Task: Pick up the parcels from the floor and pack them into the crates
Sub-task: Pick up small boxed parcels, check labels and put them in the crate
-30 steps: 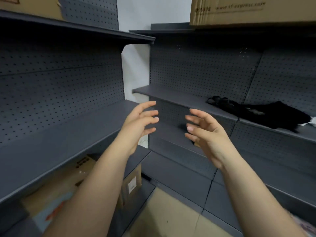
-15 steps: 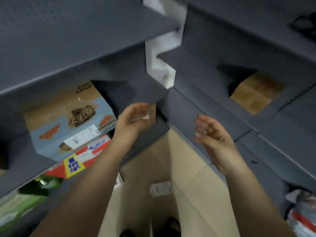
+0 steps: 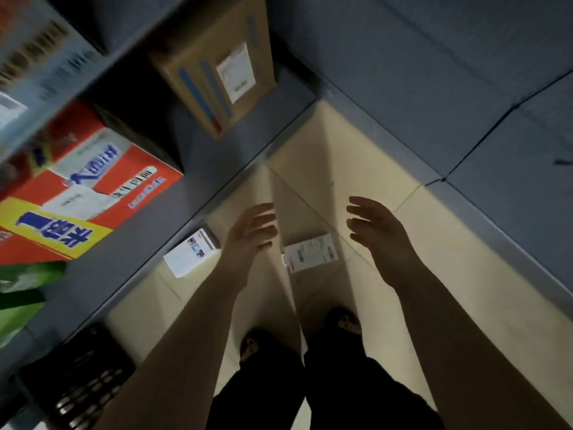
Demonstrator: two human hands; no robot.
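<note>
- 2 hands in view, both bare, forearms reaching forward and down over the floor [image 3: 387,169].
- Left hand [image 3: 248,234]: grip wide, fingers straight and slightly spread, holding nothing, touching nothing.
- Right hand [image 3: 378,240]: grip wide, fingers loosely spread, palm turned toward the left hand, holding nothing.
- 2 parcels counted on the floor, each showing 1 white label.
- Left parcel [image 3: 190,252]: lies against the base of the left shelf unit [image 3: 198,169], just left of the left hand.
- Middle parcel [image 3: 310,252]: lies on the floor between the 2 hands in the view, below them; its body is close to the floor's pale colour, so its edges are hard to tell.
- 1 black crate [image 3: 77,383] with a perforated wall, near left, low beside the left shelf unit; contents cannot be told.
- Left shelf unit carries 3 cartons: brown carton [image 3: 217,66] with blue stripes and 1 white label at the far end; red carton [image 3: 86,193] with a yellow panel nearer; blurred blue carton [image 3: 31,57] on the level above.
- 1 green bag [image 3: 18,290] at the left edge, nearer than the red carton.
- Right shelf unit [image 3: 465,88]: grey panels along the right side.
- 2 feet [image 3: 251,342] in dark footwear, black trousers, standing on the floor nearer than the middle parcel.
</note>
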